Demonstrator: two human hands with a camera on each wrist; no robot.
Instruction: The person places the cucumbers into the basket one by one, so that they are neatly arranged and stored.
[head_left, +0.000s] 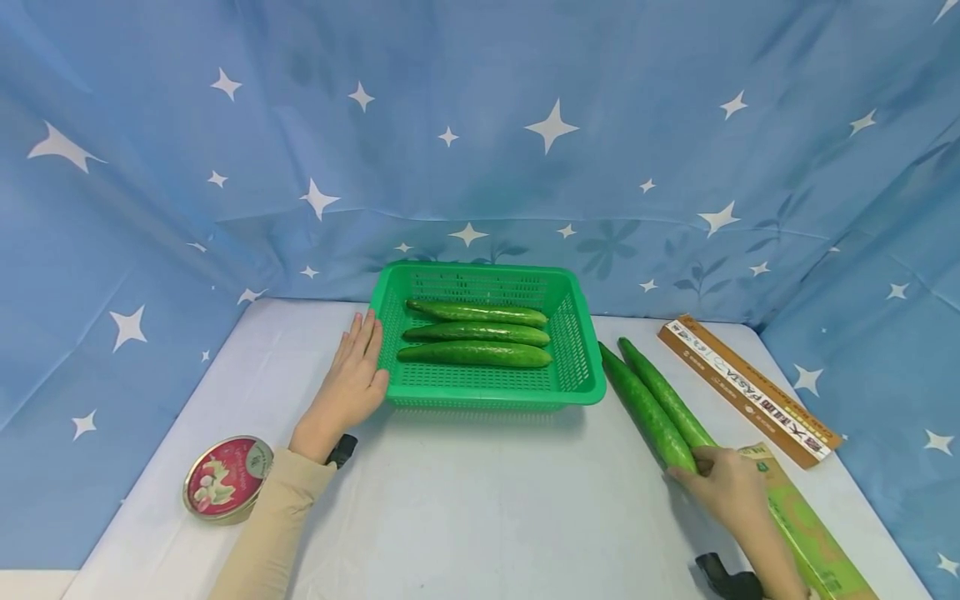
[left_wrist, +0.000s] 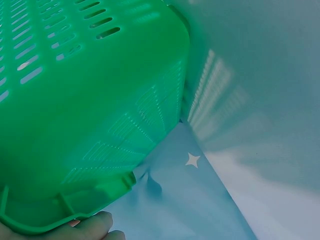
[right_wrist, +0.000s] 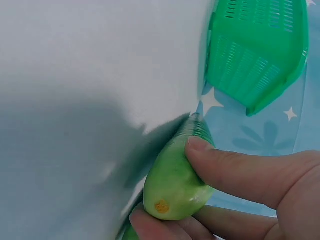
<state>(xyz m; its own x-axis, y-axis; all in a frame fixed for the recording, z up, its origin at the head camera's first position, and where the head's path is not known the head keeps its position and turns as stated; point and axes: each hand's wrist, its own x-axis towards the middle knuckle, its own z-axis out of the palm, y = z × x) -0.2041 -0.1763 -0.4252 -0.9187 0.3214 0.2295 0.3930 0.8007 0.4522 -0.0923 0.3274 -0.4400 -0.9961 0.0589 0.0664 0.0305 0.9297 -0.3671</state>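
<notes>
A green plastic basket point(head_left: 480, 392) stands at the back middle of the table, with three cucumbers point(head_left: 476, 353) lying side by side in it. My left hand point(head_left: 352, 375) rests on the basket's left edge, its fingers fairly straight; in the left wrist view fingertips point(left_wrist: 97, 225) show under the rim. To the basket's right lie two more cucumbers, slanting toward me. Thumb and fingers of my right hand point(head_left: 723, 483) pinch the near end of the left cucumber point(head_left: 648, 408). The other cucumber point(head_left: 666, 396) lies close along its right side, its near end hidden by that hand.
At the right, a long brown and white pasta box point(head_left: 750, 387) lies slantwise. A flat green package point(head_left: 817, 533) extends under my right forearm. Near the left edge sits a round tin with a red lid point(head_left: 228, 477). Blue star-patterned cloth point(head_left: 480, 125) hangs behind the white table.
</notes>
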